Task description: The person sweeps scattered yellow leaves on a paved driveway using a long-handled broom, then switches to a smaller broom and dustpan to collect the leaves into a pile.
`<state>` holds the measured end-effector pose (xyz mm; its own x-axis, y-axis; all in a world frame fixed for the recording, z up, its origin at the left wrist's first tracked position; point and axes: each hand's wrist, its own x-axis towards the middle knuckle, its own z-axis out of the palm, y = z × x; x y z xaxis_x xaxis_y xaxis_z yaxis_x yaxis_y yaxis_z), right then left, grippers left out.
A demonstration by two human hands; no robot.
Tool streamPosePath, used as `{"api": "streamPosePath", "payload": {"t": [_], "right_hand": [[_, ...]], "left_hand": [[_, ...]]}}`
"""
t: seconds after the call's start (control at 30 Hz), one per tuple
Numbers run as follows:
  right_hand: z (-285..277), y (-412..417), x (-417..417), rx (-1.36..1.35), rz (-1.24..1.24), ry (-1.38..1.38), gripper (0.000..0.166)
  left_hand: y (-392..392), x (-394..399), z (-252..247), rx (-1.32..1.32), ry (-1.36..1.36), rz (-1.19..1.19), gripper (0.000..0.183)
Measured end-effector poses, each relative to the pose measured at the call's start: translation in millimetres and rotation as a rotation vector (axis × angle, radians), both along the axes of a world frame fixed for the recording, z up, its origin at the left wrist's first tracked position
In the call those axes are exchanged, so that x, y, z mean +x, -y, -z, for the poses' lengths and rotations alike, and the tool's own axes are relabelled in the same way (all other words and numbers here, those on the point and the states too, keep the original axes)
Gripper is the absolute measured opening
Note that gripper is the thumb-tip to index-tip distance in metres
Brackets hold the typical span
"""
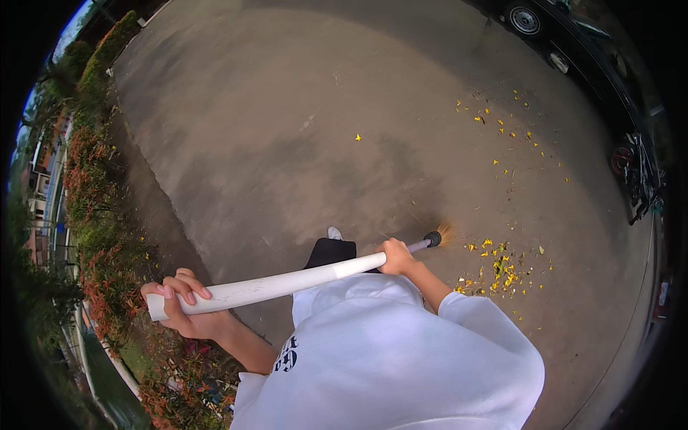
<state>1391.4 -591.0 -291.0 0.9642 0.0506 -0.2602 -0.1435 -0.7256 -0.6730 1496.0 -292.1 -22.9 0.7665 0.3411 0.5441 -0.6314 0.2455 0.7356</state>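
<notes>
My left hand [185, 306] is wrapped round the upper end of a broom's white pipe handle [274, 285], at the lower left. Farther down the same handle, near my waist, my right hand [396, 257] grips it. Beyond that hand the shaft runs to a black binding and splayed tan bristles [445, 235], which are over the pavement to the right. Close to the bristles lies a loose pile of yellow petals or leaves [502, 271]. One striped shoe [334, 233] shows past my dark clothing.
More yellow bits [500, 129] are scattered on the pavement [258, 118] farther off. A dark car [580, 64] stands at the upper right, with a motorcycle [637, 172] near it. A hedge of red and green shrubs [94, 188] lines the left edge.
</notes>
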Motion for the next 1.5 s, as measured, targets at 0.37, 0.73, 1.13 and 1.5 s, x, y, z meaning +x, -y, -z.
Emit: {"api": "streamPosePath", "payload": {"t": [0.37, 0.73, 1.13, 1.5], "right_hand": [[-64, -51, 261, 0.297, -0.145, 0.629, 0.016], [-23, -105, 448, 0.138, -0.303, 0.400, 0.027], [-8, -103, 433, 0.238, -0.006, 0.323, 0.019], [4, 62, 341, -0.187, 0.263, -0.061, 0.029]], "left_hand": [[-23, 93, -79, -0.051, 0.459, -0.285, 0.009], [46, 251, -9, 0.121, 0.310, -0.553, 0.011], [-10, 326, -4, 0.065, 0.200, -0.342, 0.004], [117, 392, 89, -0.188, -0.431, 0.103, 0.009]]}}
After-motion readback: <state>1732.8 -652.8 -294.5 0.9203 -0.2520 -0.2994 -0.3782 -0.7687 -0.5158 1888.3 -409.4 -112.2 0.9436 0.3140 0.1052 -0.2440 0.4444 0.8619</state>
